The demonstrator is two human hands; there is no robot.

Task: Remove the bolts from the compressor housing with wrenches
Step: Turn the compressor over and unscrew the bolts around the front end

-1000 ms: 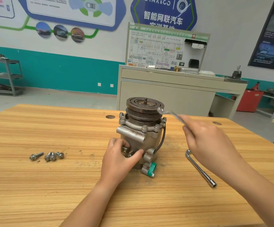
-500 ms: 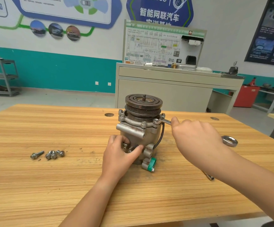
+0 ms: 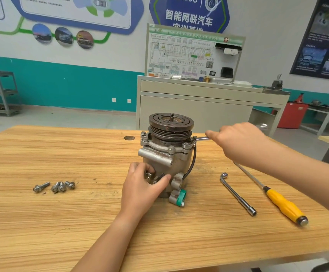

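1. Wooden worktop [image 3: 81, 222], workshop wall behind: the compressor housing [image 3: 163, 163] stands upright mid-worktop, grey and grimy, with a dark grooved pulley [image 3: 171, 122] on top and flange bolts [image 3: 171, 148] ringing its rim.
2. Four loose bolts [image 3: 55, 187] lie well to the left. An L-shaped socket wrench [image 3: 237, 194] and a yellow-handled screwdriver [image 3: 283, 205] lie to the right.
3. Left hand [image 3: 142, 191] grips the housing's lower front. Right hand [image 3: 238, 144] clenches a wrench [image 3: 201, 138] whose head sits on a right-side flange bolt.

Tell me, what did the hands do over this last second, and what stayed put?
The right hand brought the wrench down from beside the pulley and set it on a bolt at the right edge of the compressor housing, then swung the handle slightly away from the person. The left hand kept its grip low on the housing; the loose bolts and L-shaped wrench lay still.
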